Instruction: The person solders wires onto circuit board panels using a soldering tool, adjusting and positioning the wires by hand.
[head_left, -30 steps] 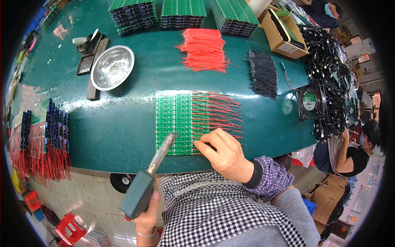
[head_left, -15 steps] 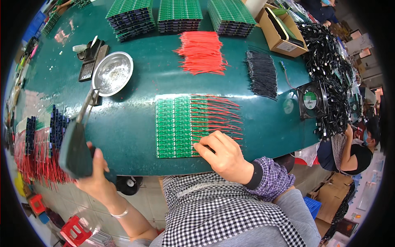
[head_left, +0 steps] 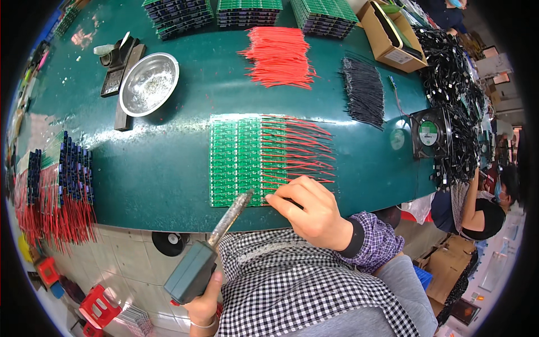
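Left hand: the left hand [head_left: 205, 300] is clamped on the handle of a dark grey-green, block-shaped soldering iron [head_left: 192, 272] with a long metal barrel, below the tabletop's front edge.
Right hand: the right hand [head_left: 311, 210] has its thumb and index fingertips together at the panel's lower edge; whether a wire lies between them is too small to tell.
Tabletop: a glossy teal-green tabletop [head_left: 168, 191] carries the work.
Cable heap: a tangled heap of black cables with pale plugs [head_left: 457, 106] lies along the right end.
Wired boards: dark-blue-edged circuit boards with hanging red wires [head_left: 70, 174] stand at the left end.
Board stacks: three stacks of green circuit boards [head_left: 250, 12] stand along the far side.
Panel: a flat, rectangular green circuit-board panel [head_left: 224, 163] lies near the front edge, just before the person.
Loose red wires: a thick pile of bright red wires [head_left: 281, 56] lies beyond the panel.
Box: an open brown cardboard box [head_left: 390, 39] sits at the far right.
Bowl: a round, shiny metal bowl [head_left: 149, 84] overlaps a dark bar at the upper left.
Loose black wires: a smaller pile of thin black wires [head_left: 364, 92] lies right of the red pile.
Fan: a square black fan [head_left: 429, 133] stands beside the cables.
Attached wires: thin red wires [head_left: 306, 140] extend rightward from the panel.
Iron's tip: the grey metal tip [head_left: 249, 194] is over the panel's lower part, near the right fingertips; contact cannot be told.
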`<control>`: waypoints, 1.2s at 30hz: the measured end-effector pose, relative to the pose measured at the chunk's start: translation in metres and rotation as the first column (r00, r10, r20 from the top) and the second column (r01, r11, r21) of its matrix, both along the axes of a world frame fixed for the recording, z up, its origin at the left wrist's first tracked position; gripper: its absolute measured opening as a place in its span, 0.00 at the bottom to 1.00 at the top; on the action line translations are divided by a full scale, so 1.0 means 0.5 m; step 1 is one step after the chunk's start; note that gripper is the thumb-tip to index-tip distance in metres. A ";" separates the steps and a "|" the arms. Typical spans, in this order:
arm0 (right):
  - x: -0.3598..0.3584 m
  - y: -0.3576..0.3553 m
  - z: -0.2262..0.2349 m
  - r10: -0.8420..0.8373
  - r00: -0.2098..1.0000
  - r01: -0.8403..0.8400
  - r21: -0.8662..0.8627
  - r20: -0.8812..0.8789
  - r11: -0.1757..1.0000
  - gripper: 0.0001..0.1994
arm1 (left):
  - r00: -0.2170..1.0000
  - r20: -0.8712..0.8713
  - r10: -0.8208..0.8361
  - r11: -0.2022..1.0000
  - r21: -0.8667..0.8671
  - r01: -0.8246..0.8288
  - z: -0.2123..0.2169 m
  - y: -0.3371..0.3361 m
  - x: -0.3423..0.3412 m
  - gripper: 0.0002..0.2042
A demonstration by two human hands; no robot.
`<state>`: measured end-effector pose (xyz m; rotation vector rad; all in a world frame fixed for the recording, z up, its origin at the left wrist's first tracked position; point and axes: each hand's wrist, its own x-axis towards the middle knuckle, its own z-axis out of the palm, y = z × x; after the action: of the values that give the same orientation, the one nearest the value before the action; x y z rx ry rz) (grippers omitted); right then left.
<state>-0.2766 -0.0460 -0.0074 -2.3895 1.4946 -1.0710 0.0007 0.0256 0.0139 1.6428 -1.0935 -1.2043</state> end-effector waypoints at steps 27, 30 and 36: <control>0.001 0.002 -0.009 -0.005 0.999 0.006 0.004 -0.046 1.000 0.17 | 0.957 0.186 -0.223 0.974 0.016 0.224 -0.011 0.007 0.018 0.17; 0.000 0.003 -0.010 -0.001 0.999 0.002 0.007 -0.051 1.000 0.17 | 0.958 0.174 -0.229 0.973 0.017 0.229 -0.013 0.002 0.012 0.17; 0.000 0.003 -0.009 0.003 0.998 -0.002 0.013 -0.059 1.000 0.17 | 0.950 0.195 -0.245 0.969 0.011 0.248 -0.012 -0.003 0.010 0.16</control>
<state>-0.2767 -0.0444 -0.0121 -2.4339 1.5118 -0.9964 0.0058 0.0240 0.0076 1.6776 -1.4630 -1.2054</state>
